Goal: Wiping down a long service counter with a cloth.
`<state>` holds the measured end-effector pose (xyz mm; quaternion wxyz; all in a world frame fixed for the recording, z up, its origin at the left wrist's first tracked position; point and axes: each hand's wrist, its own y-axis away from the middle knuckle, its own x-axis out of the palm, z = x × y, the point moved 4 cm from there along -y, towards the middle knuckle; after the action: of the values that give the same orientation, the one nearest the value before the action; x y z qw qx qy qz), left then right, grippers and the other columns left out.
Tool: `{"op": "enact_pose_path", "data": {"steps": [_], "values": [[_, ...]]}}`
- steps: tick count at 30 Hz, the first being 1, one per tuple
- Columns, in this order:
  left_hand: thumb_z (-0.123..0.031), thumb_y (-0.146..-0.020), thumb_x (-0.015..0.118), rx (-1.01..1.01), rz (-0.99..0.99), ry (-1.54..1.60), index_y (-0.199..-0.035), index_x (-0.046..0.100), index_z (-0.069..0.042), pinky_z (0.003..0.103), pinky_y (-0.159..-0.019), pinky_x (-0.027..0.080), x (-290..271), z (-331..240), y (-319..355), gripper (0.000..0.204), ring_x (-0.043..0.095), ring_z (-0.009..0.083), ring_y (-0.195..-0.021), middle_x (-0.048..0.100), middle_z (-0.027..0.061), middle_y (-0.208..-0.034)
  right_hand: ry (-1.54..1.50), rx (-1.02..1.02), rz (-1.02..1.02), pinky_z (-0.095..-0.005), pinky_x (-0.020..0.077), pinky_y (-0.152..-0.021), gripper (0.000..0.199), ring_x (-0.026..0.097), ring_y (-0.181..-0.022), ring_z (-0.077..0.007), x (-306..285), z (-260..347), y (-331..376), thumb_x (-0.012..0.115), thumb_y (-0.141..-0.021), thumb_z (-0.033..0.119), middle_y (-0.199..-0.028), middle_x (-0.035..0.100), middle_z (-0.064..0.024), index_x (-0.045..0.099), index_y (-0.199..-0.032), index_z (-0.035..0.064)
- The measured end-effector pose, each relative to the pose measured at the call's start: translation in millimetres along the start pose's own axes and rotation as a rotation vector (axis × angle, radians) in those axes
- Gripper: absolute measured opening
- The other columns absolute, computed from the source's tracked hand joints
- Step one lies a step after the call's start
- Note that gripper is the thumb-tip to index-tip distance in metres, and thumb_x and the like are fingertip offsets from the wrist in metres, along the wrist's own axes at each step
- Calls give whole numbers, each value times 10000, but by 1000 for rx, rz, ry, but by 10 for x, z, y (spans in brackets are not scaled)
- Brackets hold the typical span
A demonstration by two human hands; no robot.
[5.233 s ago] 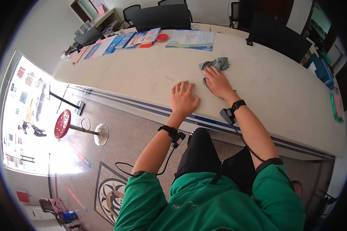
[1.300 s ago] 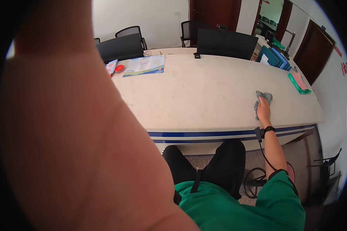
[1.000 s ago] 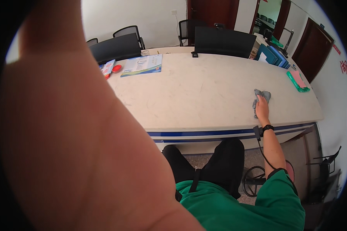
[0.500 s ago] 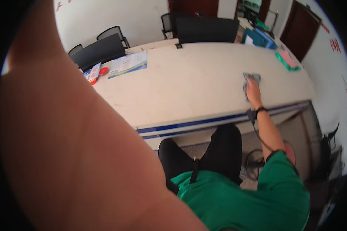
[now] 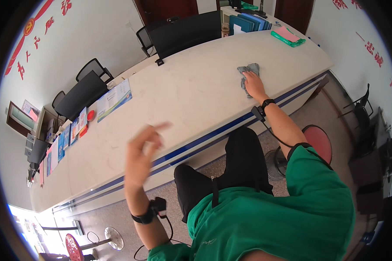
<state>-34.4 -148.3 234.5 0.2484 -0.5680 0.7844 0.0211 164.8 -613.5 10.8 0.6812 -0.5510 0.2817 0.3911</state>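
R hand [image 5: 255, 85] on grey cloth [image 5: 249, 68], L hand [image 5: 141, 156] raised

Hands kept well apart. L hand blurred, finger detail lost; apparently empty, prob. lifted clear of bench [image 5: 196, 104]. Cloth bunched, gripped & pressed to bench top by R hand, prob. for firm contact; part under palm hidden. Farther: pink paper [image 5: 286, 33] laid on green pack [image 5: 285, 42]. Black monitors [image 5: 185, 35] seen from behind, displays hidden.
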Motion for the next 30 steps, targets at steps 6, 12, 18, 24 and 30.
{"op": "enact_pose_path", "data": {"steps": [6,12,18,24,30], "values": [[-81,-973,568,-65,-129,25,-1124,710,25,284,-815,484,207,254,48,233,598,115,-815,640,54,-821,-18,-4,3,-452,430,-1121,394,508,-1343,-358,-20,9,17,547,-967,70,-1383,607,-190,586,-1356,26],[-59,-957,578,-20,-395,-230,-1134,691,14,349,-902,511,-11,1288,48,223,677,235,-985,694,132,-1004,8,-44,-31,-466,425,-1106,384,508,-1332,-356,8,-143,29,574,-955,73,-1374,610,-173,588,-1337,31],[-160,-878,644,-112,-519,-1000,-1414,564,-137,537,-1100,377,-560,2383,497,542,535,352,-1282,580,147,-1356,-79,-137,2,-472,428,-1112,414,493,-1344,-390,-17,91,70,568,-951,49,-1404,582,-198,572,-1365,22],[-333,-898,572,-330,-514,-1214,-1525,437,-175,591,-1165,268,-743,2803,608,661,398,349,-1424,446,167,-1517,-124,-341,75,-474,416,-1110,449,470,-1364,-369,-87,824,382,592,-953,76,-1421,559,-188,534,-1396,28],[-309,-897,545,-274,-523,-1197,-1521,444,-168,579,-1161,275,-613,2702,514,648,406,348,-1416,433,177,-1537,-163,-479,136,-560,406,-1084,481,416,-1402,-405,203,1925,470,590,-971,173,-1490,488,-203,500,-1425,41]]}}
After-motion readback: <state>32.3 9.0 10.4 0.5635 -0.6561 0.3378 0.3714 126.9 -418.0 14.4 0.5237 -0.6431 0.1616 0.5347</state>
